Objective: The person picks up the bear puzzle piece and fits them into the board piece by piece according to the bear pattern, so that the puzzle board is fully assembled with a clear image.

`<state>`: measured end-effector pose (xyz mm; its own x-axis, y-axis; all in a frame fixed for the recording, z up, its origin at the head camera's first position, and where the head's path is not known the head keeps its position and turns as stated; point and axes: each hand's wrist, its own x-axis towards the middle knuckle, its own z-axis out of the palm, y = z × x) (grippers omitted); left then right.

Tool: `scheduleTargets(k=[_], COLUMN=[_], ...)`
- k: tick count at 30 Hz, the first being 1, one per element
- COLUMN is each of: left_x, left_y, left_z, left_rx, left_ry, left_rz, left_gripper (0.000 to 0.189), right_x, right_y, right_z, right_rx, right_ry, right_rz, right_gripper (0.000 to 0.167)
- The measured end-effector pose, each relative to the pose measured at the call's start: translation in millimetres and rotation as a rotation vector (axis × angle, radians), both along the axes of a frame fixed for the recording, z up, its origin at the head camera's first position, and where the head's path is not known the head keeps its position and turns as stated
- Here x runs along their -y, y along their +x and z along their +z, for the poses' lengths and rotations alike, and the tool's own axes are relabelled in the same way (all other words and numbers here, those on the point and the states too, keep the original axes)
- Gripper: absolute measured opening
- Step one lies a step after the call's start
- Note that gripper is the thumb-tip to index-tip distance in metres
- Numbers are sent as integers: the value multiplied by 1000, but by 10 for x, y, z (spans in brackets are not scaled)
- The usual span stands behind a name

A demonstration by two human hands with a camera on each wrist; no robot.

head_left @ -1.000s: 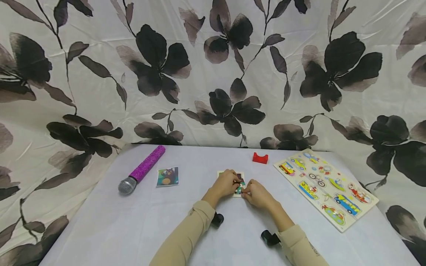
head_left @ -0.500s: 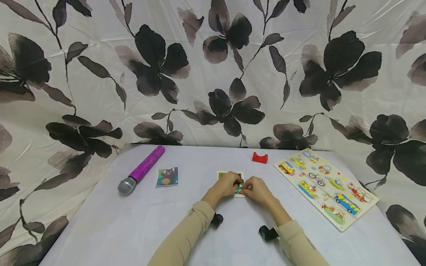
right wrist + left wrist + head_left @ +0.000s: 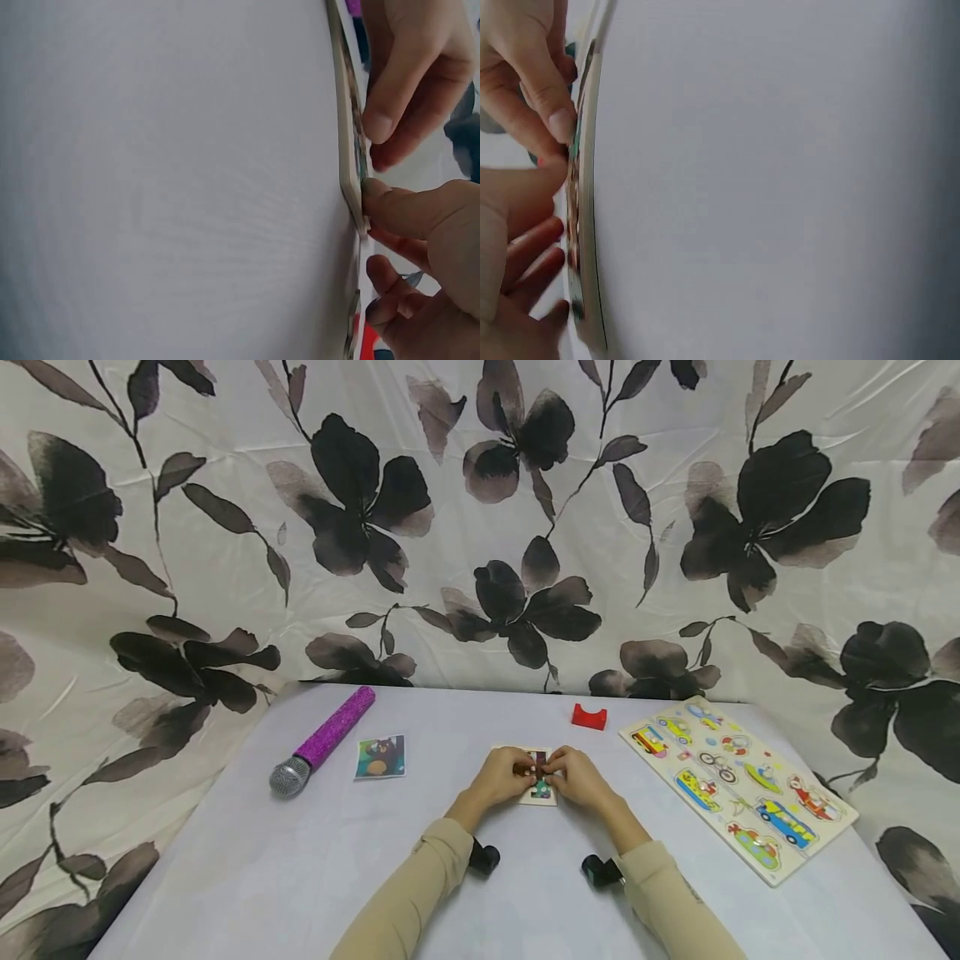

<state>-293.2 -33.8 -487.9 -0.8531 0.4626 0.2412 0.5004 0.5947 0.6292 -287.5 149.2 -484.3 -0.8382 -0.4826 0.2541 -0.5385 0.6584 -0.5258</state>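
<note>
A small wooden puzzle board (image 3: 549, 800) with a brown and teal picture lies mid-table in the head view. My left hand (image 3: 501, 777) is over its left part, thumb and fingers curled around a small dark brown puzzle piece (image 3: 522, 769). From the right, my right hand (image 3: 581, 778) reaches in with bent fingers, its tips on the picture close to the left fingertips. The board appears edge-on in the left wrist view, where the left thumb (image 3: 544, 180) touches its face. In the right wrist view the right thumb (image 3: 382, 196) meets the board's edge; whether it pinches a piece is hidden.
A printed bear picture card (image 3: 380, 757) and a glittery purple microphone (image 3: 333, 727) lie to the left. Behind the hands stands a red notched block (image 3: 589, 717). A large vehicle puzzle board (image 3: 738, 785) lies at the right. Floral cloth (image 3: 525, 527) hangs behind the table.
The right hand's fingertips have moved up the board from its lower right part. My left hand has shifted slightly left, showing more of the picture's lower part. Other objects stay put.
</note>
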Motion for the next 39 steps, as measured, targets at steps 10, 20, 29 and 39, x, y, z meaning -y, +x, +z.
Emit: scheduleTargets(k=[10, 20, 29, 39], left_x=[77, 48, 44, 80], left_y=[29, -4, 4, -12], left_z=[32, -2, 12, 26], left_rx=[29, 65, 175, 220], left_ry=[-150, -95, -49, -85], left_rz=[-29, -4, 13, -32], left_gripper=[44, 50, 56, 59], right_x=[30, 23, -7, 5], right_y=[-6, -67, -117, -126], right_z=[81, 78, 139, 151], right_rx=[35, 59, 276, 275], right_ry=[51, 54, -7, 11], right_rz=[41, 59, 41, -16], right_gripper=[12, 13, 15, 14])
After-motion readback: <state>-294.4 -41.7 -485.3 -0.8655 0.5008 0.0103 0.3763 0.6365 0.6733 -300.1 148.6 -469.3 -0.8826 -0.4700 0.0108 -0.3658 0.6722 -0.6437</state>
